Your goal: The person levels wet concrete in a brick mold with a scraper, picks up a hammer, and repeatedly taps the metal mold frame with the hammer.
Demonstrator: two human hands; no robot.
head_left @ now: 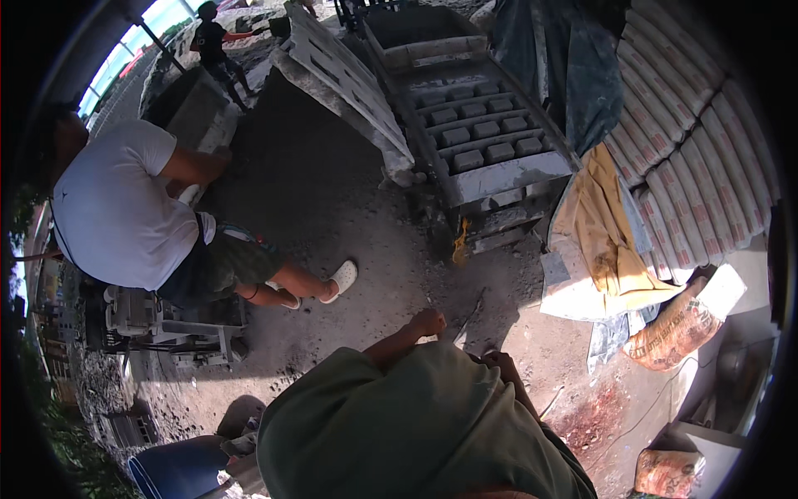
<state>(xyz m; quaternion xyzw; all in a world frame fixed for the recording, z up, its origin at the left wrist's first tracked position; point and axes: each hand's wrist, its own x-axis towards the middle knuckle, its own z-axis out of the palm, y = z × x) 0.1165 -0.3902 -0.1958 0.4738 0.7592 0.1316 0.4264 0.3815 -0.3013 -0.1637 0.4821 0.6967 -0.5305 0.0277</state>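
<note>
My left hand [428,323] is curled closed in front of my green shirt [416,416], its knuckles outward. Anything inside its fingers is hidden. Lower and to the right, my right hand [497,361] is also bent closed close to the shirt, in shadow. What it holds, if anything, cannot be made out. Between and beyond the hands a thin stick-like piece [472,314] shows against the dusty ground; whether either hand touches it is unclear. Ahead stands a metal machine frame [499,185] bearing rows of grey moulded blocks [486,129].
A co-worker in a white shirt [125,200] bends at the left; another person [218,54] stands far back. A pale slotted panel [349,75] leans beside the frame. Stacked sacks [698,158], a tan sheet [594,224] and a filled bag [675,328] line the right. A blue barrel [179,467] is lower left.
</note>
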